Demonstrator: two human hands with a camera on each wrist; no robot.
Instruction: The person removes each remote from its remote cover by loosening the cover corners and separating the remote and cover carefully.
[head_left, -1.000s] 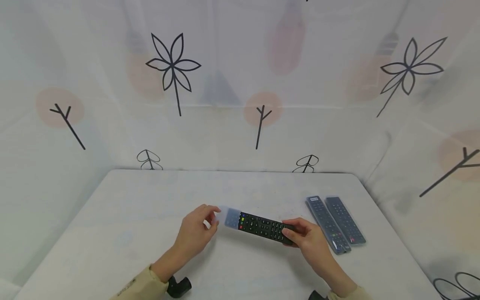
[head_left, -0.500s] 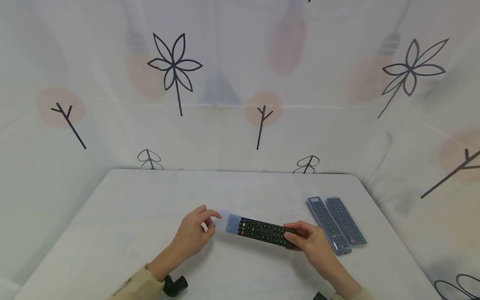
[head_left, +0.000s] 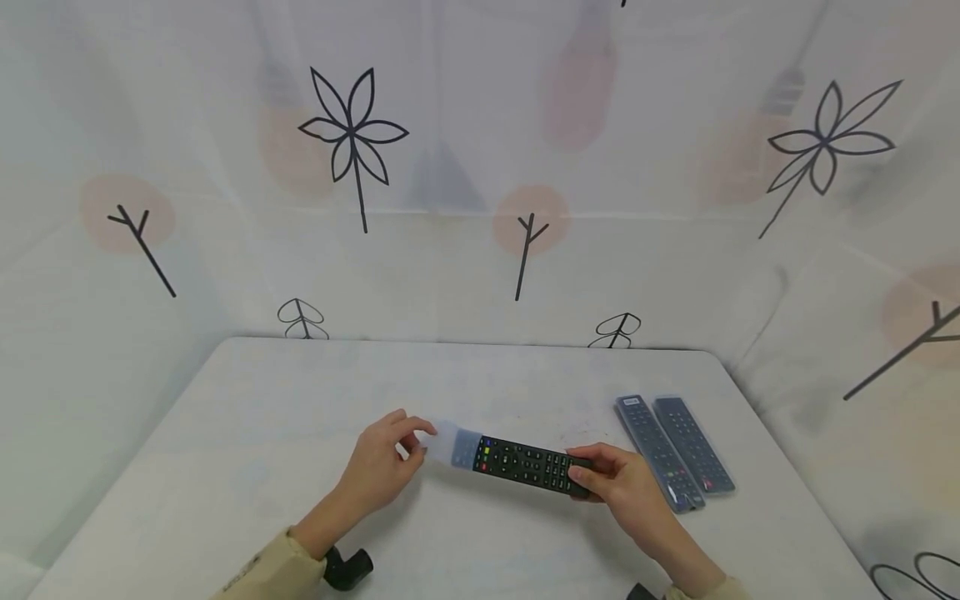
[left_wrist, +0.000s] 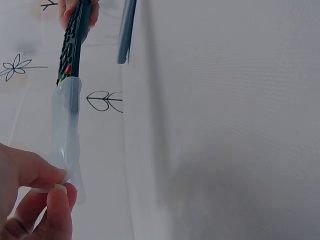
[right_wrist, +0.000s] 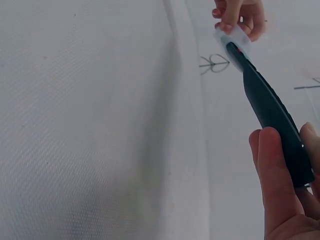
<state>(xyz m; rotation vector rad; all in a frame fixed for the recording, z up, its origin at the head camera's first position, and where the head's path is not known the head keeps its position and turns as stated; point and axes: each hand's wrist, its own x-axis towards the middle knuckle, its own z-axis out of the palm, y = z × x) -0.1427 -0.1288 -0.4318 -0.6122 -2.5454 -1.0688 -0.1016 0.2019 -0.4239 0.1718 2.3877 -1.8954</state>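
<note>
A black remote control (head_left: 525, 463) with several coloured buttons is held above the table, tilted slightly. My right hand (head_left: 626, 487) grips its right end, thumb on the button face and fingers behind; the right wrist view shows the dark back of the remote (right_wrist: 267, 102). Over the left end sits a translucent plastic sleeve (head_left: 455, 446), covering only that part. My left hand (head_left: 381, 462) pinches the sleeve's far edge between thumb and fingers. In the left wrist view the milky sleeve (left_wrist: 67, 125) hangs past the remote's tip to the fingertips.
Two more remotes in clear covers, a left one (head_left: 660, 454) and a right one (head_left: 693, 444), lie side by side on the right of the white table (head_left: 262, 433). A patterned curtain (head_left: 450, 275) stands behind the table.
Both hands and the remote have shifted slightly down in the head view. My left hand has moved a little left, and slightly more of the sleeve shows beyond the remote's end.
</note>
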